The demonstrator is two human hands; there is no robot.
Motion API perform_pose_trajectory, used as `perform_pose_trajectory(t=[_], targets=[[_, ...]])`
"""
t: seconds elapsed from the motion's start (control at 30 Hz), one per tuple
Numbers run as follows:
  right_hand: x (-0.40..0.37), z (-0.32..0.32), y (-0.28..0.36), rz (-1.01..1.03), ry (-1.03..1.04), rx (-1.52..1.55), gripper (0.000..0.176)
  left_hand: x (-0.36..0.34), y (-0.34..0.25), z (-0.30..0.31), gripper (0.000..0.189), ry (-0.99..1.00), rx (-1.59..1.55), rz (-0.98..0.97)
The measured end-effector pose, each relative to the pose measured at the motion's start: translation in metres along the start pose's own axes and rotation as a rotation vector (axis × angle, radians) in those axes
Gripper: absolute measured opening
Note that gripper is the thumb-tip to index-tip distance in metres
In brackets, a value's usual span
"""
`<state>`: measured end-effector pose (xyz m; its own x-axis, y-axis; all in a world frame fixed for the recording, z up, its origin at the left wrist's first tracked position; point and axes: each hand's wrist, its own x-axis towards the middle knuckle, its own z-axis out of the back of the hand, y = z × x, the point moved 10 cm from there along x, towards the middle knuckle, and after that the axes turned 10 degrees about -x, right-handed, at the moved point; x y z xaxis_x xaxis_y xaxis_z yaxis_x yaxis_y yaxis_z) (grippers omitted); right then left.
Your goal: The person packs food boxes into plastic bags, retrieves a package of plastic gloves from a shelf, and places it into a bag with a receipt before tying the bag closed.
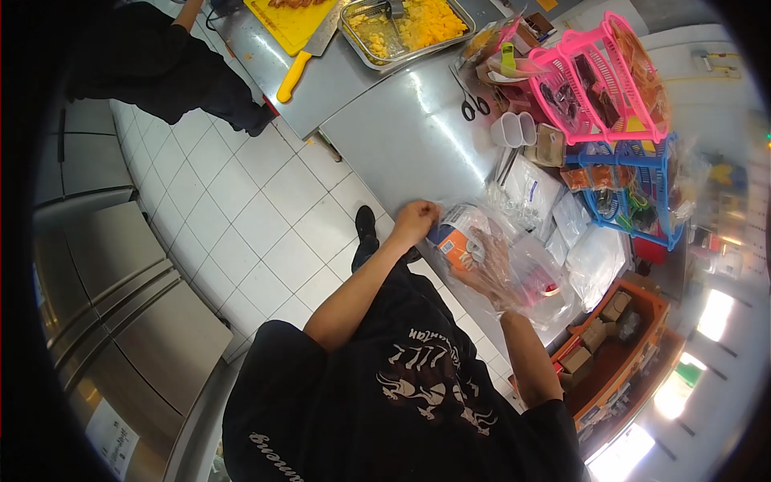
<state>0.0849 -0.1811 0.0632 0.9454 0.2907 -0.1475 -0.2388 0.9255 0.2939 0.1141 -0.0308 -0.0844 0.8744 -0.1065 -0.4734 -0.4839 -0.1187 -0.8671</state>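
My left hand [417, 218] is closed on the edge of a clear plastic bag [514, 265] at the near edge of the steel counter [409, 136]. My right hand [490, 269] is inside that bag, fingers spread, beside an orange, white and blue packet [461, 237] that sits in the bag. Whether the right hand grips the packet is unclear through the plastic.
More clear bags [594, 257] lie to the right. Pink [598, 72] and blue [642, 185] baskets hold small packets. Scissors [474, 100], white cups [514, 128], a yellow-handled knife [309, 52] and a tray of yellow food [405, 28] sit farther along. Another person [161, 56] stands at the far left.
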Motion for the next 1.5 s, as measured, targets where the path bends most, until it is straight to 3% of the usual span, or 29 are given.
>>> perform_pose_trajectory(t=[0.03,0.1,0.13,0.17,0.23,0.27,0.33,0.43,0.57,0.63,0.77,0.83,0.87,0.93,0.97,1.03,1.07,1.13,1.17,1.23,1.27,1.3,1.37,1.4,1.43,1.47,1.5], targets=[[0.003,0.007,0.007,0.055,-0.046,0.044,0.089,-0.002,-0.003,-0.003,0.035,0.001,0.001,-0.001],[0.002,-0.007,-0.006,0.046,-0.010,0.027,0.090,-0.028,0.043,-0.025,0.062,-0.070,-0.745,0.573],[0.003,-0.017,-0.014,0.040,0.026,0.010,0.090,-0.031,0.063,-0.036,0.083,0.054,-0.885,0.609],[0.004,-0.023,-0.020,0.039,0.023,0.009,0.090,-0.046,0.065,-0.044,0.083,0.056,-0.883,0.608],[0.010,-0.021,-0.030,0.033,-0.105,0.290,0.084,-0.074,0.041,-0.078,0.080,0.202,-1.280,0.563],[0.012,-0.017,-0.027,0.043,-0.113,0.291,0.084,-0.077,0.032,-0.084,0.080,0.195,-1.282,0.565],[0.015,-0.018,-0.018,0.073,-0.079,0.206,0.084,-0.091,0.005,-0.109,0.076,0.429,-1.381,0.590],[0.014,-0.016,-0.007,0.095,-0.042,0.116,0.084,-0.107,0.022,-0.125,0.075,0.492,-1.331,0.766],[0.014,-0.009,0.006,0.145,-0.046,0.087,0.084,-0.116,0.020,-0.144,0.066,0.488,-1.423,0.768],[0.020,-0.012,0.011,0.190,-0.046,0.071,0.084,-0.117,0.013,-0.139,0.057,0.267,-1.520,0.782],[0.034,-0.025,0.021,0.283,-0.034,0.054,0.084,-0.136,0.045,-0.142,0.054,0.280,-1.433,0.806],[0.035,-0.023,0.025,0.310,-0.018,0.062,0.084,-0.166,0.085,-0.127,0.035,0.145,-1.190,1.067],[0.034,-0.010,0.032,0.301,-0.028,0.067,0.084,-0.174,0.072,-0.115,0.035,0.147,-1.175,1.069],[0.027,0.038,0.035,0.226,-0.194,0.215,0.069,-0.194,0.036,-0.080,0.032,0.355,-0.591,0.913],[0.016,0.051,0.031,0.210,-0.211,0.218,0.069,-0.206,0.009,-0.069,0.032,0.364,-0.568,0.916],[-0.013,0.037,0.007,-0.001,0.156,0.211,0.080,-0.188,-0.094,-0.041,0.046,0.427,0.158,0.093],[-0.025,0.055,0.018,-0.027,0.138,0.220,0.080,-0.190,-0.104,-0.048,0.046,0.453,0.179,0.095],[-0.048,0.146,0.047,-0.087,-0.434,-0.476,0.096,-0.217,-0.217,-0.009,0.051,-0.173,-0.003,-1.014],[-0.051,0.151,0.045,-0.116,-0.443,-0.476,0.096,-0.208,-0.225,-0.015,0.051,-0.142,0.000,-1.017],[-0.065,0.158,-0.006,-0.546,-0.405,-0.304,0.096,-0.187,-0.236,-0.027,0.040,-0.245,0.285,-0.983],[-0.079,0.132,-0.042,-0.757,-0.296,0.122,0.089,-0.171,-0.227,-0.038,0.028,-0.104,0.335,-0.927],[-0.087,0.131,-0.051,-0.773,-0.309,0.129,0.089,-0.172,-0.230,-0.042,0.028,-0.084,0.340,-0.936],[-0.098,0.122,-0.068,-0.826,-0.425,0.631,0.101,-0.173,-0.240,-0.053,0.022,0.051,0.184,-0.929],[-0.102,0.125,-0.067,-0.826,-0.426,0.635,0.101,-0.176,-0.249,-0.056,0.020,0.072,0.125,-0.922],[-0.093,0.127,-0.049,-0.731,-0.386,0.949,0.098,-0.179,-0.251,-0.061,0.020,0.073,0.129,-0.922],[-0.083,0.127,-0.029,-0.616,-0.343,1.256,0.096,-0.163,-0.234,-0.062,0.019,0.104,-0.095,-0.653],[-0.080,0.128,-0.021,-0.612,-0.348,1.258,0.096,-0.151,-0.212,-0.069,0.018,0.132,-0.312,-0.377]])
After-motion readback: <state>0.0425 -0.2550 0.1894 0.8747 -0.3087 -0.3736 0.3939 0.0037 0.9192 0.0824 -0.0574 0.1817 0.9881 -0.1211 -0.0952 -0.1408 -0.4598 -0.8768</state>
